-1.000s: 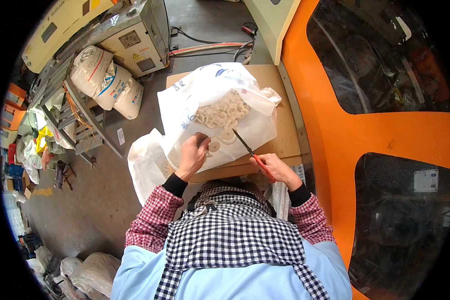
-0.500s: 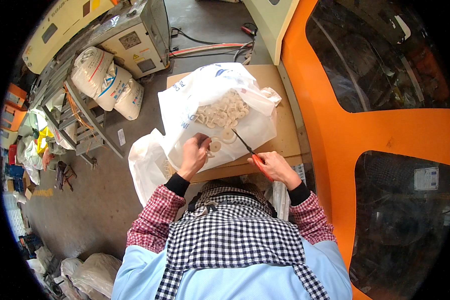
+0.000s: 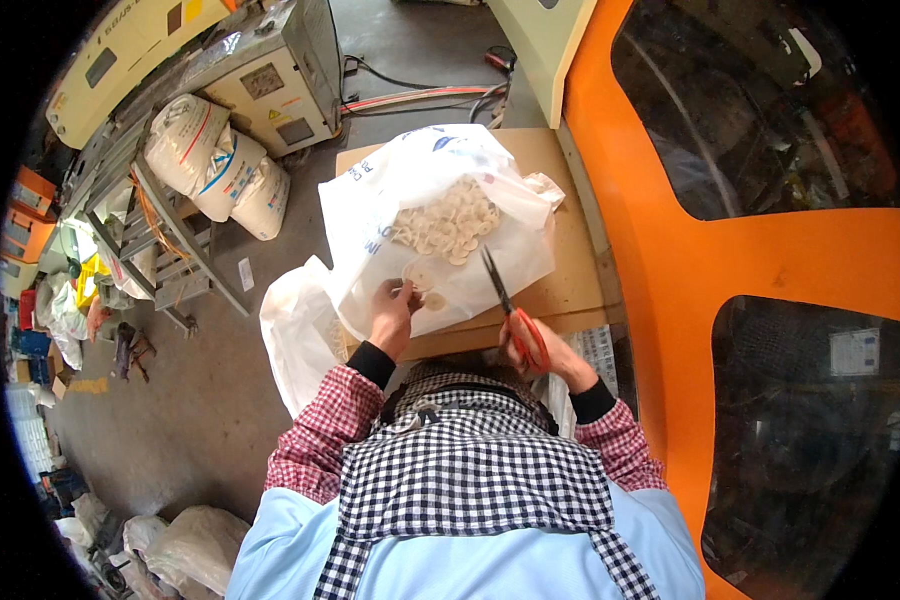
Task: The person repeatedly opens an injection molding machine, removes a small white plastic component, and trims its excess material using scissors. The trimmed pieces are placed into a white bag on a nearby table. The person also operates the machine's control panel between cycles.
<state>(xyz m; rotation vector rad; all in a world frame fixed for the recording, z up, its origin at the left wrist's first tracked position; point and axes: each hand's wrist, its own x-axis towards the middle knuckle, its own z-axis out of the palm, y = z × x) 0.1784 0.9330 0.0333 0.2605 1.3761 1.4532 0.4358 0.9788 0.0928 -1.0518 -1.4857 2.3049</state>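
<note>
My left hand (image 3: 394, 315) pinches a pale plastic moulding with round discs (image 3: 433, 301) at the near side of a white plastic bag (image 3: 365, 215). In my right hand (image 3: 560, 358) is a pair of scissors (image 3: 497, 283) with red handles and dark blades. The blades point away from me over the bag, apart from the held moulding. Many small off-white round plastic parts (image 3: 445, 222) lie heaped in the bag's open mouth. Part of the held moulding is hidden by my left fingers.
The bag rests on a cardboard surface (image 3: 570, 250). An orange machine (image 3: 660, 260) with dark windows stands close on the right. Full white sacks (image 3: 205, 160) lean by a metal rack (image 3: 190, 235) at the left. Cables and a red-striped hose (image 3: 420, 95) lie on the floor beyond.
The scissors have drawn back from the disc, and their blades now point more straight ahead. My right hand has turned and moved slightly nearer; my left hand has lowered slightly with the moulding.
</note>
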